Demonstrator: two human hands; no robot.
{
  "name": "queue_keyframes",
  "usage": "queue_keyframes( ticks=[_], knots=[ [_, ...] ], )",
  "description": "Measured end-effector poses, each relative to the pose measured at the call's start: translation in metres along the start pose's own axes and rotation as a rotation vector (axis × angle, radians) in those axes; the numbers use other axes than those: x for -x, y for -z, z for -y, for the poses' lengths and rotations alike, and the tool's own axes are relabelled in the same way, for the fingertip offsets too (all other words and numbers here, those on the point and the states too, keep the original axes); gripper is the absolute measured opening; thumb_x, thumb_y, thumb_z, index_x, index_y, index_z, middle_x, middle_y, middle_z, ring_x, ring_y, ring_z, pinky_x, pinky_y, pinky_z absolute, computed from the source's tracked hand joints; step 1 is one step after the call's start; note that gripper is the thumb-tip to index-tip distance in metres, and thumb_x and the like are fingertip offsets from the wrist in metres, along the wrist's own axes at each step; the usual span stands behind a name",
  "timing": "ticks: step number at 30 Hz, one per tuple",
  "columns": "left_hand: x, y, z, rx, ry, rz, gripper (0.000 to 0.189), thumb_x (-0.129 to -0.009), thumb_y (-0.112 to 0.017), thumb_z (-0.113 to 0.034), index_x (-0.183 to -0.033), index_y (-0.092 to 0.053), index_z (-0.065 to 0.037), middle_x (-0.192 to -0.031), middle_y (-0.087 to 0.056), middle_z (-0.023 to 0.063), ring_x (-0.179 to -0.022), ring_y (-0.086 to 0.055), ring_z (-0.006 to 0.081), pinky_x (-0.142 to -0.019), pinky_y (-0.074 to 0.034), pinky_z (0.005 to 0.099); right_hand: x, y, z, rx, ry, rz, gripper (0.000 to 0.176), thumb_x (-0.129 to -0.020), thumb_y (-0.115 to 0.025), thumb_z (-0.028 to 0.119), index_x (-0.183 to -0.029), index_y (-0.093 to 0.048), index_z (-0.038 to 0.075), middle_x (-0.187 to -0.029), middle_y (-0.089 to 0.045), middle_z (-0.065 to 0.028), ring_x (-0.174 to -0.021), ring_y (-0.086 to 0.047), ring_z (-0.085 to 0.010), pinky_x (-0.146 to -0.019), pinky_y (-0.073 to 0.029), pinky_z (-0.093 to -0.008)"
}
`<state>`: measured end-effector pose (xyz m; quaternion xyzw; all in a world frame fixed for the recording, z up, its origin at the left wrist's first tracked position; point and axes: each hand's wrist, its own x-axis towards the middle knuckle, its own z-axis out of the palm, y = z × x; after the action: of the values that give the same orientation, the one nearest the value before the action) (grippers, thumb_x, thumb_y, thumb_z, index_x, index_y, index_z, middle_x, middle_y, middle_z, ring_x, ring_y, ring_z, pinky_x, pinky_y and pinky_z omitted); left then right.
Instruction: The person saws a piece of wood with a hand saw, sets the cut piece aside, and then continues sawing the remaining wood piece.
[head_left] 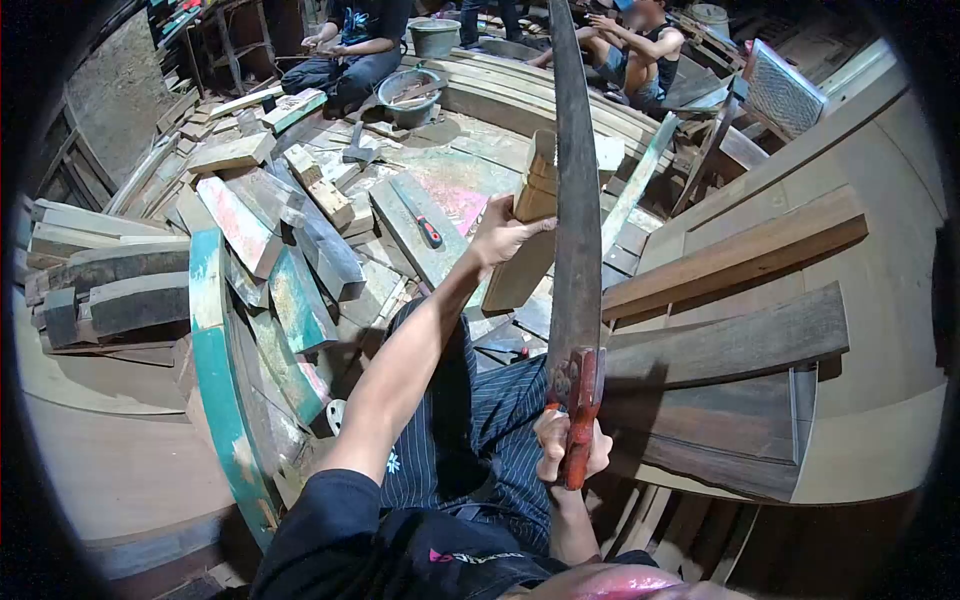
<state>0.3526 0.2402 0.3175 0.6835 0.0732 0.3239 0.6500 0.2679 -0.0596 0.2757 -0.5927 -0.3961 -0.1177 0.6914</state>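
A hand saw with a long dark blade (577, 200) and a reddish-brown handle (583, 420) stands nearly upright in front of me. Its handle is wrapped by the fingers of my right hand (552, 442), low in front of my lap. My left hand (500, 238) reaches forward and is closed on a pale wooden block (538, 175), partly hidden behind the blade. Below that hand a wider plank (520, 275) leans at a slant. A file-like tool with a red and black handle (430, 232) lies on a board to the left.
Wood offcuts (240, 215) are heaped on the left, beside a curved green-painted beam (222, 370). Planks (730, 335) rest on panels at the right. Farther off are a basin (412, 100), a bucket (434, 38), a hammer or hatchet (358, 148) and several people, some seated.
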Motion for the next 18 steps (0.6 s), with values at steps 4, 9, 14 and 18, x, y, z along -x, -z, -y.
queue_keyframes(
  ticks=[4,9,14,18],
  knots=[
    [0.001,0.001,0.003,-0.064,-0.034,0.031,0.033,-0.080,-0.074,-0.001,-0.111,-0.061,0.004,-0.104,-0.068,0.0082,-0.092,-0.064,0.0121,-0.081,-0.052,0.0293,-0.021,-0.001,0.018,0.129,-0.042,0.032,0.013,-0.076,-0.067,0.012,-0.078,-0.063,0.000,-0.065,-0.063,-0.0081,-0.053,-0.062,-0.0186,-0.051,-0.048,-0.0271],
    [0.015,-0.004,-0.014,-0.155,-0.208,0.025,0.030,-0.075,-0.077,0.000,-0.100,-0.063,0.008,-0.093,-0.070,0.0096,-0.083,-0.065,0.0113,-0.070,-0.053,0.0259,-0.076,-0.024,0.059,0.067,-0.090,-0.028,0.005,-0.078,-0.064,0.005,-0.083,-0.063,0.005,-0.071,-0.062,-0.0093,-0.049,-0.059,-0.0193,-0.049,-0.046,-0.0273],
    [0.002,-0.005,0.006,0.068,-0.099,-0.007,0.026,-0.079,-0.076,-0.005,-0.102,-0.067,0.004,-0.096,-0.071,0.0062,-0.086,-0.064,0.0097,-0.077,-0.052,0.0279,-0.048,-0.021,0.045,0.074,-0.156,0.066,0.010,-0.076,-0.065,0.001,-0.085,-0.062,0.002,-0.076,-0.063,-0.0092,-0.051,-0.058,-0.0191,-0.045,-0.041,-0.0280],
    [-0.001,0.001,0.002,0.053,-0.033,-0.020,0.025,-0.081,-0.075,-0.005,-0.103,-0.067,0.003,-0.096,-0.071,0.0065,-0.085,-0.064,0.0094,-0.076,-0.052,0.0277,-0.007,0.002,0.044,0.362,0.070,0.211,0.023,-0.075,-0.066,-0.003,-0.093,-0.059,0.007,-0.076,-0.062,-0.0113,-0.050,-0.056,-0.0174,-0.043,-0.042,-0.0281]
  ],
)
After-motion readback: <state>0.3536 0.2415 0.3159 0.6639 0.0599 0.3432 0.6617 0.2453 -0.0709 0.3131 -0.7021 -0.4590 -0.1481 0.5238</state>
